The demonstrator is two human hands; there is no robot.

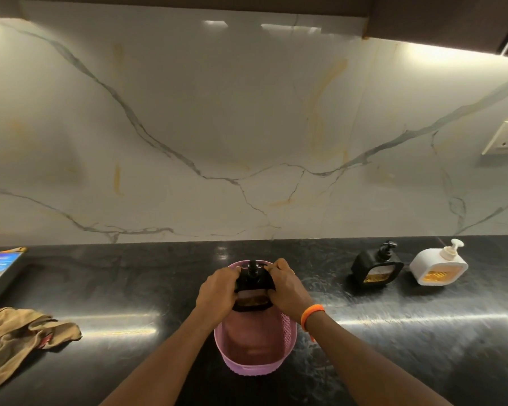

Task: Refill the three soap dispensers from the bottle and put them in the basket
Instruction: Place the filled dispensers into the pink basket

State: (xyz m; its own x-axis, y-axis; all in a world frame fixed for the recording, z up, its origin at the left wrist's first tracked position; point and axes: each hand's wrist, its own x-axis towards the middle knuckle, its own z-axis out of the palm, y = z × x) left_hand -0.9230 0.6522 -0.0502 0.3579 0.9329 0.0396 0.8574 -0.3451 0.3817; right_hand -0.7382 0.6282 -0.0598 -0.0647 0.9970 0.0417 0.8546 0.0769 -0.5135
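Hands, left [217, 291] and right [288, 288], we see gripping a black dispenser [253, 285] over the pink basket [247, 367]; its clear window shows amber soap; pump upright.

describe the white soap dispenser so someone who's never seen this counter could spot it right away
On the black countertop under the marble wall, look to the right, past the pink basket. Two dispensers stand side by side there. The white dispenser is the one farther right, with a cream pump, beside a black dispenser.
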